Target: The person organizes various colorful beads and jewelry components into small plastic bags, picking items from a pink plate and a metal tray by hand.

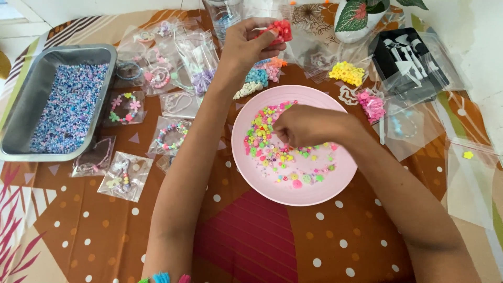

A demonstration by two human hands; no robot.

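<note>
Two hands, one pink plate (246, 173), one steel tray (107, 57).

From the head view we see the left hand (246, 44) pinching one red bead cluster (282, 30) above the table; the right hand (301, 126) closes fingertips over the plate's loose beads (262, 131), perhaps gripping one. Around six bagged bracelets (170, 136) lie left.

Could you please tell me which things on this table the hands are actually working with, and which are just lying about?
In use:
- pink plate of mixed beads, right hand picking in it
- red beads pinched in left hand

Lying about:
- metal tray of blue-purple beads
- bagged bracelets
- yellow beads
- black tool set
- plant pot
</note>
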